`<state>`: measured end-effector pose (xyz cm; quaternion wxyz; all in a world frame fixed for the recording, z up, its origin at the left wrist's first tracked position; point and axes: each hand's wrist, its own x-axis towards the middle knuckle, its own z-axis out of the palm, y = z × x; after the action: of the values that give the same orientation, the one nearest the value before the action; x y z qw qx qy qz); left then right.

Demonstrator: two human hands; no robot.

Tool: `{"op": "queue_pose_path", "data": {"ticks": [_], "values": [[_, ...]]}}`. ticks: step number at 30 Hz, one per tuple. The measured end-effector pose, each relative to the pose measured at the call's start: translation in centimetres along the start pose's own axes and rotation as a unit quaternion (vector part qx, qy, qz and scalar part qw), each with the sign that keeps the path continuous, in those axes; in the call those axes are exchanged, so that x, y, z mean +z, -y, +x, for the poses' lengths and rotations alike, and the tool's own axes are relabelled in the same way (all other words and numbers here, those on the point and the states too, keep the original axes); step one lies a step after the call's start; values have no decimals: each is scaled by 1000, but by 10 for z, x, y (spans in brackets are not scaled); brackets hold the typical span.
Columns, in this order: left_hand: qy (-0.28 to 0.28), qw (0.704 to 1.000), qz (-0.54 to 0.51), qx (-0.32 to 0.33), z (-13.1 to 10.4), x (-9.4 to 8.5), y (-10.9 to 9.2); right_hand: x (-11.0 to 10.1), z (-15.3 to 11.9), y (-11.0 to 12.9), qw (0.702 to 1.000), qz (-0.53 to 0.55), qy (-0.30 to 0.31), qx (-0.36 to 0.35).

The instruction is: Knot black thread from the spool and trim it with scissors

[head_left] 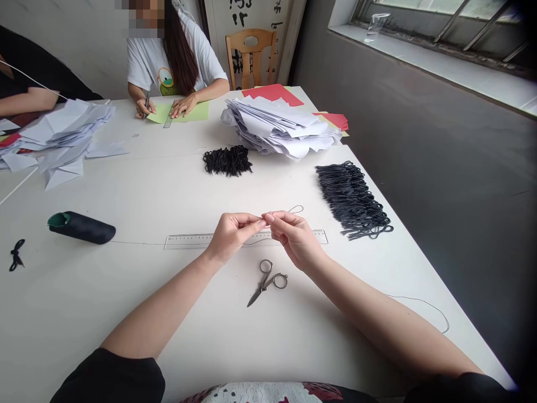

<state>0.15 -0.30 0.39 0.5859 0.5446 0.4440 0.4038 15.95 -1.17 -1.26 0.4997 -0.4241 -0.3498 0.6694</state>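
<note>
At twelve o'clock, over the ruler, left hand and right hand pinch thread, fingertips meeting. Loop at one o'clock may snarl if pulled unevenly. Scissors at six could snag slack; spool at nine may roll if tugged.

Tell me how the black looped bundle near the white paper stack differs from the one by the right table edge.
The bundle near the stack looks small and tightly bunched; the edge bundle looks larger, its strands laid side by side. The bundle near the stack runs crosswise in view, while the edge bundle slants roughly along the table's side. Both are black, looped and flat on the table.
</note>
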Motion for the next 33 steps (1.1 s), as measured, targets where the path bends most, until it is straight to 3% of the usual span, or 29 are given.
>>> {"op": "queue_pose_path", "data": {"ticks": [6,14,18,26,33], "values": [[-25,998,-56,-34,2,4,2,2,-1,-1,1000,3,-9,-12],[-62,997,-36,5,2,-2,1,1,-2,-3,998,17,64,-20],[-72,997,-24,20,1,-1,0,0,-1,-4,997,27,63,-33],[-73,997,-3,8,2,-2,2,-2,-1,0,998,-18,36,-42],[-59,998,-12,-11,2,-3,-3,-4,1,10,995,-52,61,-54]]}}
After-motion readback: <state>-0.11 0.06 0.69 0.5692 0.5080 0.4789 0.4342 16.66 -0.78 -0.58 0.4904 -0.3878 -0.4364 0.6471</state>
